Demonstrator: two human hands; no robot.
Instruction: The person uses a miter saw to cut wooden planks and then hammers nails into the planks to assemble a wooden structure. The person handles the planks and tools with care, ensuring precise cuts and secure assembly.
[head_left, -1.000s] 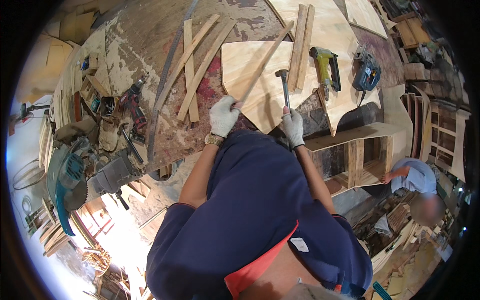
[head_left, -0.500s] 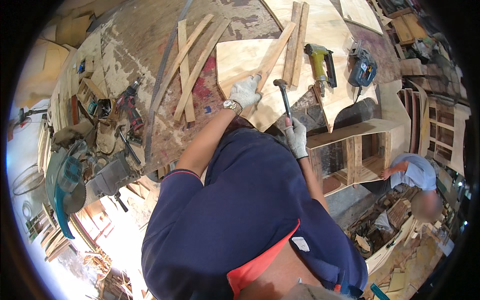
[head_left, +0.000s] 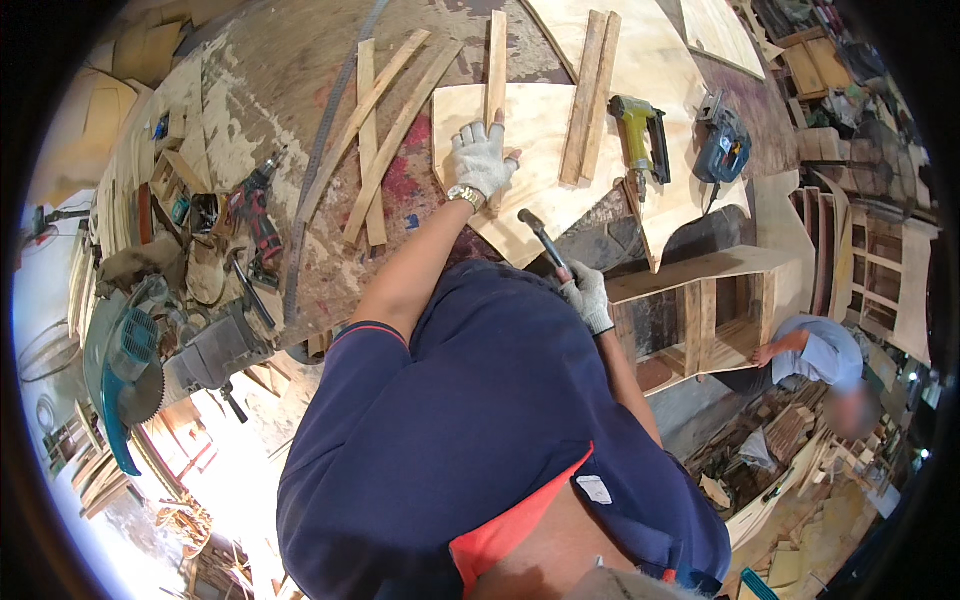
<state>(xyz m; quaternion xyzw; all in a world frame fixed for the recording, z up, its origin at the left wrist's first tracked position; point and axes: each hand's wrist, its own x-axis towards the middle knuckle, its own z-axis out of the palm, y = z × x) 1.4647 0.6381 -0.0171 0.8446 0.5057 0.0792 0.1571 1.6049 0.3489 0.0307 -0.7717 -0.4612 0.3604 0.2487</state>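
My left hand point(head_left: 482, 162), in a pale fingerless glove with a watch at the wrist, lies with fingers stretched over a narrow wood strip point(head_left: 496, 65). That strip rests on a light plywood panel point(head_left: 545, 120) and points away from me; its near end shows just below the hand. My right hand point(head_left: 586, 298), also gloved, is closed around the handle of a hammer point(head_left: 545, 243). The hammer's head hangs above the near edge of the panel, apart from the strip. Two more wood strips point(head_left: 590, 100) lie side by side on the panel to the right.
A yellow-green nail gun point(head_left: 634, 130) and a blue jigsaw point(head_left: 724, 145) lie at right. Crossed strips point(head_left: 375, 130), a red-black drill point(head_left: 258, 215) and a circular-blade saw point(head_left: 130, 370) are at left. A wooden frame point(head_left: 700, 310) stands at right, with another person point(head_left: 815, 345) beside it.
The strip under my left hand has swung from a rightward slant to nearly straight ahead. The left hand has shifted slightly away from me, and the hammer head has come left and nearer.
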